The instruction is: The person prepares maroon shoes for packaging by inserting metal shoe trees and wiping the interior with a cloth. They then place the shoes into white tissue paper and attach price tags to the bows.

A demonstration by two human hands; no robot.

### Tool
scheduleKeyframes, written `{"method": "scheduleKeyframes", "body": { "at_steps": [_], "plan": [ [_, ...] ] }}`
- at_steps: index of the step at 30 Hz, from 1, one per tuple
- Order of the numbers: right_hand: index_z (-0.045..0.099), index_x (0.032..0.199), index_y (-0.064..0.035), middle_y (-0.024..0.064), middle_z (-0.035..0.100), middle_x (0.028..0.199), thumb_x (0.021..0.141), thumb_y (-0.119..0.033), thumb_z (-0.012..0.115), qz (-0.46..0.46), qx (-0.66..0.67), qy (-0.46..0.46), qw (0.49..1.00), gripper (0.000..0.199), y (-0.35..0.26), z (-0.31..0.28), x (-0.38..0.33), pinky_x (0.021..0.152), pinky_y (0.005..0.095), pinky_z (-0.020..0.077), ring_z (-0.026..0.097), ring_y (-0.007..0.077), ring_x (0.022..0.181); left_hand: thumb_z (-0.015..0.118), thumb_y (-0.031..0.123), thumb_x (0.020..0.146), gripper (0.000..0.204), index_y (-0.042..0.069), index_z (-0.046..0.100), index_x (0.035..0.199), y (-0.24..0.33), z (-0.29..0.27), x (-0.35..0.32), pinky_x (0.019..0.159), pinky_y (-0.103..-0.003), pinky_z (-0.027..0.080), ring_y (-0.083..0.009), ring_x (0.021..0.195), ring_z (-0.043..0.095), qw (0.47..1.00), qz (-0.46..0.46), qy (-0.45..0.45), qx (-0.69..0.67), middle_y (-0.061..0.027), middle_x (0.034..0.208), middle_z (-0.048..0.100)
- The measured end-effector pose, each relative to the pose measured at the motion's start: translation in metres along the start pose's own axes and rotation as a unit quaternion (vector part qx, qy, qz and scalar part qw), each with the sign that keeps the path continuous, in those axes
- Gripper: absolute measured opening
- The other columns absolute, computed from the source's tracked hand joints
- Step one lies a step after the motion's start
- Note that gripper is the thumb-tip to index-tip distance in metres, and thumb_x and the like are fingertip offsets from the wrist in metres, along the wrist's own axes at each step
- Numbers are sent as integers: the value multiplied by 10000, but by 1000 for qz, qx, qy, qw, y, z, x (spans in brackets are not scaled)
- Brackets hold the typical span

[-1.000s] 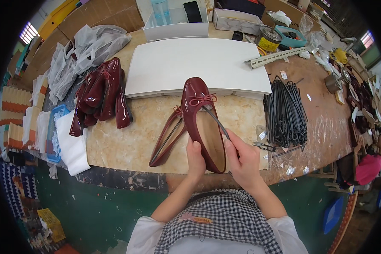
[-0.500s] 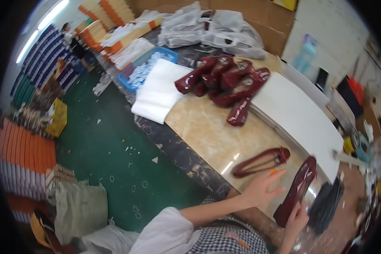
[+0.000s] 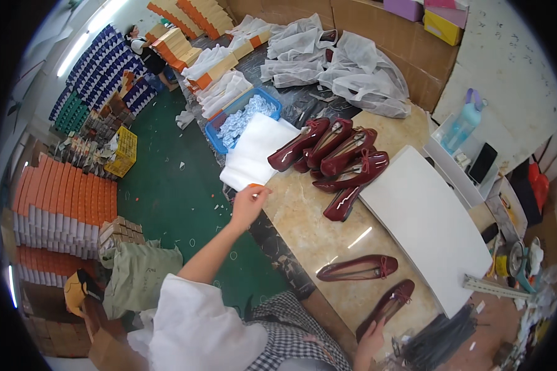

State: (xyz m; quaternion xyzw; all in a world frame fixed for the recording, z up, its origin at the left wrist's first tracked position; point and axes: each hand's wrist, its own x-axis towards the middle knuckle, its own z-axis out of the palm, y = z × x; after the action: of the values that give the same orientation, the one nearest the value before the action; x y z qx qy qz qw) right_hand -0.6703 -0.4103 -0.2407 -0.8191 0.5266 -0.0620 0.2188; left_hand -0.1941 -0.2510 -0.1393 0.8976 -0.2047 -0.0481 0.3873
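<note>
My left hand [image 3: 250, 205] reaches out to the near corner of a stack of white wrapping sheets [image 3: 254, 151]. Its fingers are bent together at the sheet edge, and an orange cover shows on one fingertip. Low on the right, my right hand [image 3: 370, 341] grips the heel end of a dark red patent ballet flat [image 3: 390, 304], its bow toe pointing away from me. The matching flat [image 3: 353, 268] lies on the marbled tabletop [image 3: 297, 213] just beyond. Farther back sits a pile of several more dark red flats [image 3: 337, 151], some stacked on others.
Beside the sheets stands a blue basket [image 3: 215, 137] of crumpled light-blue paper. A white board [image 3: 424, 222] runs along the right, with a bottle [image 3: 464, 127] and phone [image 3: 483, 162] behind it. Black strips [image 3: 439, 340] lie near my right hand. White-wrapped goods [image 3: 365, 68] cover the far end.
My left hand has swung from beside the near shoes out to the white sheets, its spread fingers now drawn together. The right hand keeps the flat, now lower against the tabletop. The view has shifted.
</note>
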Motion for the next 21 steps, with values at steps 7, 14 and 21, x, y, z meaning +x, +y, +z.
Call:
{"method": "scheduleKeyframes", "body": {
  "at_steps": [7, 14, 21],
  "plan": [
    [428, 1355, -20, 273, 632, 822, 920, -252, 530, 20, 12, -55, 998, 503, -14, -8, 5, 635, 503, 464, 604, 441, 730, 701, 246, 733, 482, 84, 614, 1178, -49, -53, 53, 903, -411, 453, -314, 1127, 500, 942, 77, -64, 320, -145, 1156, 571],
    [411, 1377, -24, 233, 637, 1006, 888, -185, 576, 13, 92, -3, 996, 541, -4, -8, -7, 713, 411, 490, 635, 335, 845, 808, 317, 634, 834, 28, 444, 1326, -94, -33, 137, 1117, -452, 240, -358, 1360, 274, 849, 162, -119, 489, -182, 1375, 417],
    [504, 1295, 16, 167, 591, 1192, 934, -102, 515, 211, 212, 116, 947, 379, -98, -38, -67, 932, 340, 443, 571, 246, 1090, 802, 427, 613, 661, 46, 615, 1120, -138, -30, 201, 1156, -468, 144, -356, 1401, 190, 749, 326, -270, 509, -175, 1393, 424]
  ]
}}
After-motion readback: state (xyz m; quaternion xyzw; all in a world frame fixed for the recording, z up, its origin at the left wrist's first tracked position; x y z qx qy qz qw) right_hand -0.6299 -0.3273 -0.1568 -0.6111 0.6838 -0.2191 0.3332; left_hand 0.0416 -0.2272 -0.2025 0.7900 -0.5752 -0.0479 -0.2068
